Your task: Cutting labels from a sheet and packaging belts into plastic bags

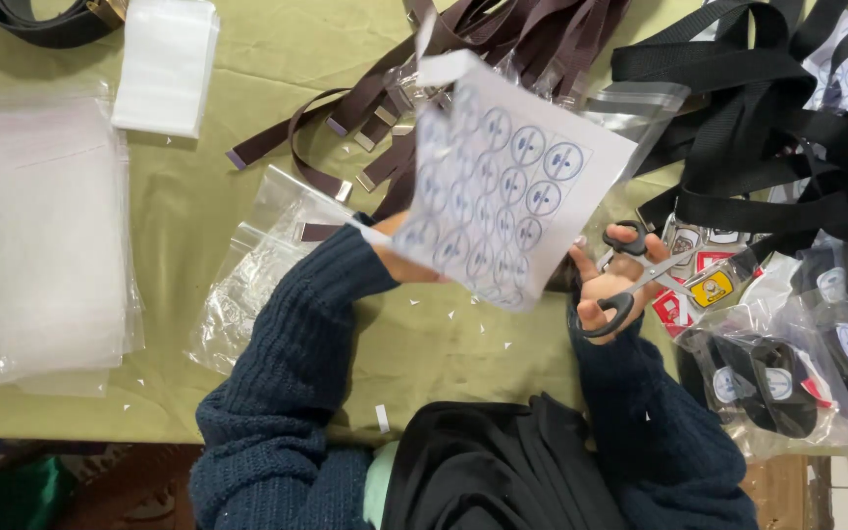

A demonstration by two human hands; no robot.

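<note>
Green table (198,196): clear bags (41,236) at left, black straps (768,128) far right. Sticker sheet (503,186) raised at centre, gripped by left hand (406,257) (mostly hidden behind it). Right hand (612,280) holds scissors (640,275).

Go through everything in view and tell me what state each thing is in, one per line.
Sticker sheet: held up off the table, tilted, in the left hand.
Scissors: in the right hand, fingers through the loops, blades apart.
Clear bags: stacked flat at the left.
Brown straps: loose, piled.
Black straps: tangled heap.
Bagged straps: packed, lying at the right.
</note>
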